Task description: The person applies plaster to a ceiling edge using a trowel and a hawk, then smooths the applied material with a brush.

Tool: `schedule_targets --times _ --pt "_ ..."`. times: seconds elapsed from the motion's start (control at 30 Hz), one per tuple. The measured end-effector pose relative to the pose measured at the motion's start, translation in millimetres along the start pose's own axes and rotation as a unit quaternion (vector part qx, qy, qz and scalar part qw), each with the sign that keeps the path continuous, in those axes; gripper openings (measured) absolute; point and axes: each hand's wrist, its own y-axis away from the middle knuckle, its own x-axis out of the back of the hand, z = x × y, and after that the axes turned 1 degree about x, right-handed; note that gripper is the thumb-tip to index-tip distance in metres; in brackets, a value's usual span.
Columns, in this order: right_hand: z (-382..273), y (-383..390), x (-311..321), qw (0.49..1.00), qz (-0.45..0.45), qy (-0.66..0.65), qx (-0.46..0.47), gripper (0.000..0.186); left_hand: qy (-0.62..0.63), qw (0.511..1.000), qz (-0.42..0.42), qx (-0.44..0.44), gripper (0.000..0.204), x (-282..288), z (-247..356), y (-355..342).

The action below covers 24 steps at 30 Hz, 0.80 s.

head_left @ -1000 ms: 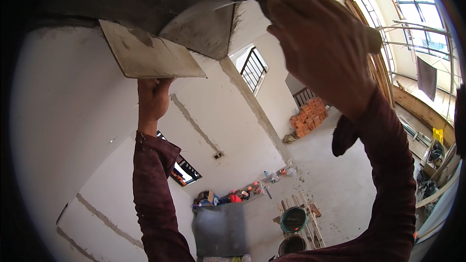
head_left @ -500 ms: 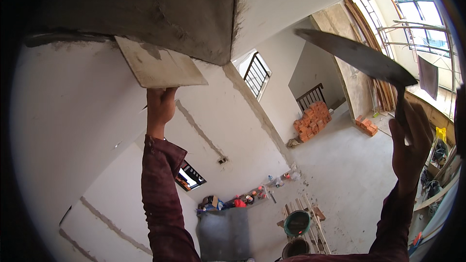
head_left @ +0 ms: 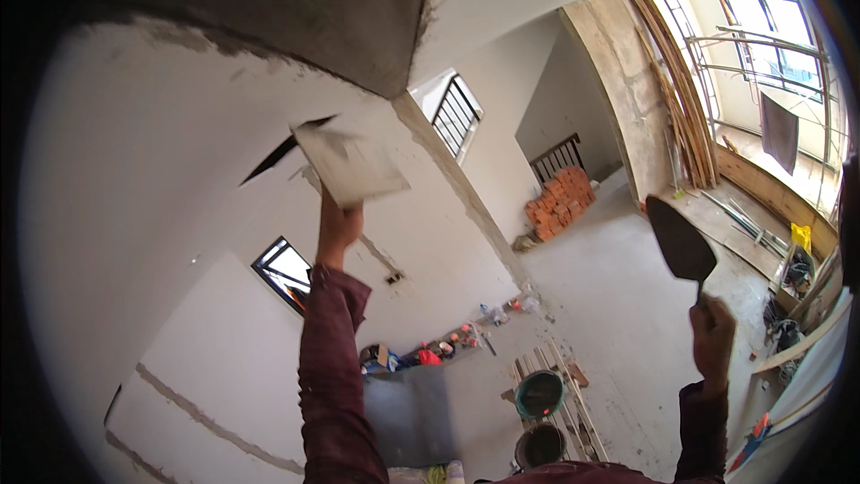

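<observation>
My left hand (head_left: pixel 340 231) is raised and closed under a flat, pale square hawk board (head_left: pixel 358 164) with a greyish smear on its face. The board is apart from the dark grey wet-looking plaster (head_left: pixel 296 9) overhead, whose rough edge meets the white wall (head_left: pixel 161 170). Farther right and lower, my right hand (head_left: pixel 714 341) grips the handle of a pointed trowel (head_left: pixel 683 240). Its dark blade points upward and touches nothing. How the left fingers hold the board from beneath is partly hidden.
Below, a green bucket (head_left: pixel 539 394) and a dark bucket (head_left: pixel 540 445) stand on or beside planks. Red bricks (head_left: pixel 562 203) are stacked by a railing. Bags and bottles line the wall foot. Long boards (head_left: pixel 676 90) lean near the bright window at right.
My left hand has brought the hawk board down and rightward, away from the plaster edge. My right hand has lowered, and the trowel has swung from lying sideways to blade up. The view has shifted slightly.
</observation>
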Motion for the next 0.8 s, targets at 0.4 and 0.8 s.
schedule_targets --times 0.4,0.8 --pt "179.9 185.1 -107.4 0.706 -0.509 -0.083 -0.486 0.023 0.618 0.545 0.119 0.555 0.052 -122.7 191.5 442.3" --pt "298.2 321.0 -273.3 0.589 -0.757 0.009 -0.282 0.016 0.516 0.011 0.239 0.823 0.046 -72.5 298.4 632.1"
